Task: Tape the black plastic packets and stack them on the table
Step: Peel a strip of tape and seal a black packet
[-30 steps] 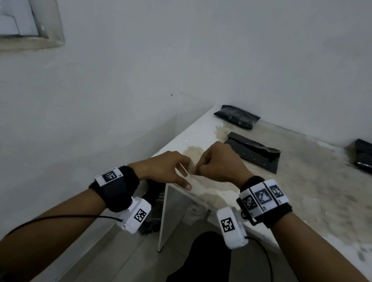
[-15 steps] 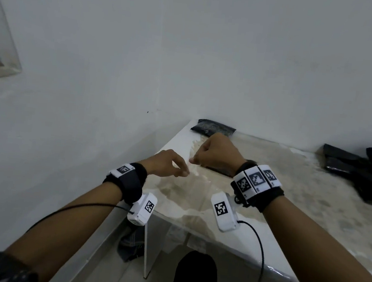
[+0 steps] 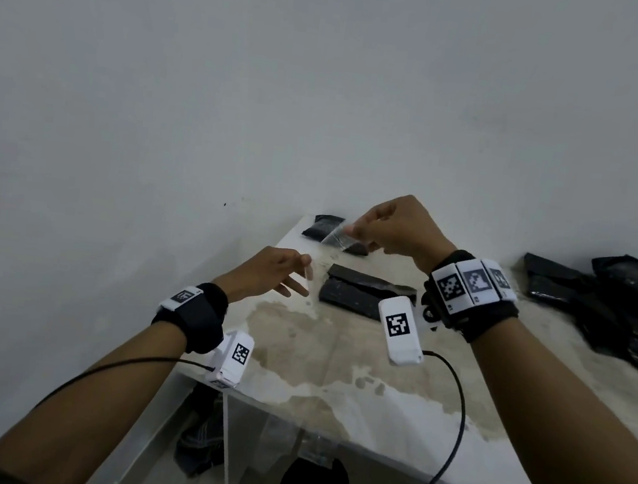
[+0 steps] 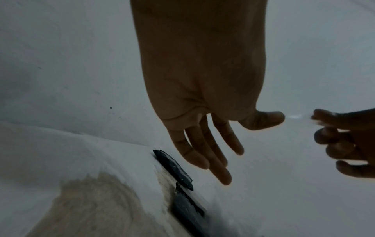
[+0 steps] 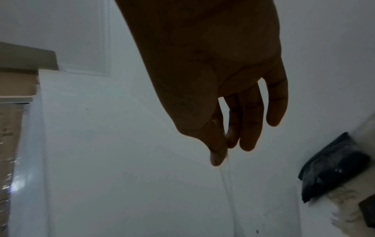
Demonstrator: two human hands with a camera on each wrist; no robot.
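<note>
A clear tape strip [image 3: 333, 239] is held stretched above the bench [image 3: 372, 387]. It is pinched by the right hand [image 3: 394, 226], while the left hand [image 3: 266, 273] is released, fingers straight, with one tape end stuck to its thumb. A risk is judged: the thin glossy film may slip off and curl onto itself. The folded, crinkled black packet [image 3: 365, 293] lies at 5 o'clock of the tape.

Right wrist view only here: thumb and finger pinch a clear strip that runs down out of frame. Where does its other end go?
Observer: The tape stretches from the right hand across to the left hand, reaching its thumb.
Operator: What lies under the strip?
Observer: A folded black packet lies flat on the table, touched by neither hand.
Operator: Any packets beyond my frame?
Observer: A heap of black packets lies at the table's right end.
</note>
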